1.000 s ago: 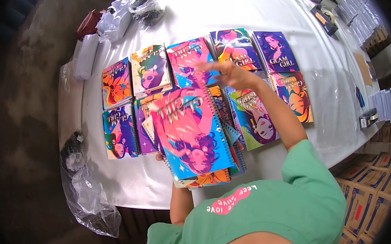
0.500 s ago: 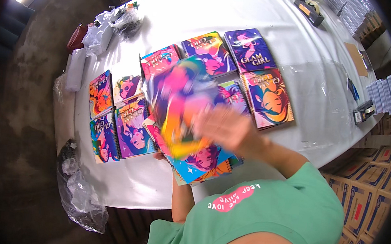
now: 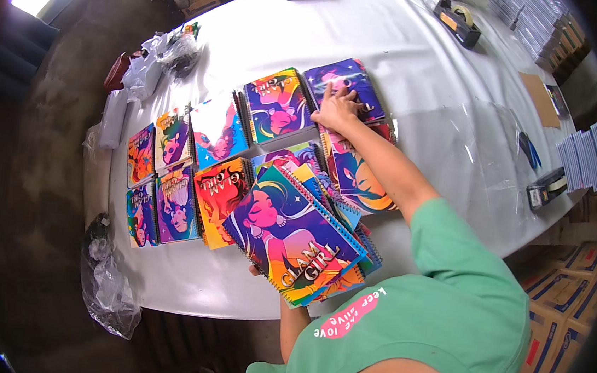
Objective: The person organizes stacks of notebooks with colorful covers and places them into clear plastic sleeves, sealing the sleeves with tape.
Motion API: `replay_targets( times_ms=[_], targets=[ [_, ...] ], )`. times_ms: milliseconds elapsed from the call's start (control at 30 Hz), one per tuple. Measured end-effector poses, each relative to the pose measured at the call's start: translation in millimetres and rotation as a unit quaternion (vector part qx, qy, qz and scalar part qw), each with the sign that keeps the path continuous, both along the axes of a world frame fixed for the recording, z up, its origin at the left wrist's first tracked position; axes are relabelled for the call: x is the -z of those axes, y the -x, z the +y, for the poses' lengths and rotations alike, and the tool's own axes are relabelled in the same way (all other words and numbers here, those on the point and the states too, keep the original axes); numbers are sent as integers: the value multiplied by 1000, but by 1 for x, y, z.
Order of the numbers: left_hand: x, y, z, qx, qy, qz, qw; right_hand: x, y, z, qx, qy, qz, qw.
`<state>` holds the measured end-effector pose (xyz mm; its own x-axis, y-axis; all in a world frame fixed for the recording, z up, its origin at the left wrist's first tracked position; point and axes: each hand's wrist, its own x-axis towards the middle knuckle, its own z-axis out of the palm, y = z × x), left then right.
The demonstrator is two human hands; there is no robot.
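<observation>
My left hand (image 3: 254, 271) is mostly hidden under a fanned stack of spiral notebooks (image 3: 284, 228), holding it tilted over the table's near edge. The top notebook has a purple, pink and orange cover with a drawn figure. Farther off, my right hand (image 3: 338, 109) rests with fingers spread on a purple notebook (image 3: 364, 86), its thumb by the cover's near left edge. To the left of that lies a yellow and purple notebook (image 3: 276, 103). Below my right forearm is a notebook with an orange-toned face cover (image 3: 360, 170).
More notebook piles lie in two rows to the left, including a red-orange notebook (image 3: 219, 197). Tape dispensers (image 3: 459, 24), blue-handled scissors (image 3: 529, 150) and stacked grey-white bundles (image 3: 589, 156) are at right. Plastic bags (image 3: 149, 67) sit at the far left. Cartons (image 3: 556, 330) stand beside the table.
My right hand has left the held stack and reached out to the far purple notebook. The notebook that was blurred in motion now lies on top of the stack. The view has shifted.
</observation>
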<state>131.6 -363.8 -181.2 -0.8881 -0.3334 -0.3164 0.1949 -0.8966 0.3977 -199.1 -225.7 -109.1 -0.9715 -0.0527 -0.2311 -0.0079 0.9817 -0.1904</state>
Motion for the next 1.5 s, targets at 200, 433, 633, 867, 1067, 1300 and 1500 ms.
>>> replay_targets(
  times_ms=[200,433,633,867,1067,1300,1500],
  targets=[
    [-12,7,4,39,19,14,999,-6,46,6,-82,51,9,995],
    [-14,30,12,129,21,34,991,-124,-38,116,-259,528,148,795],
    [-32,54,65,226,28,55,972,-87,-204,199,-483,146,289,814],
    [-46,51,204,300,50,34,952,-47,-228,352,-427,265,369,782],
    [-85,89,325,231,157,28,960,-38,-212,446,-318,476,344,744],
    [-103,104,401,108,323,122,932,-6,-210,493,-69,705,48,704],
    [-72,122,412,83,477,181,856,24,-180,493,-131,740,71,656]
  ],
)
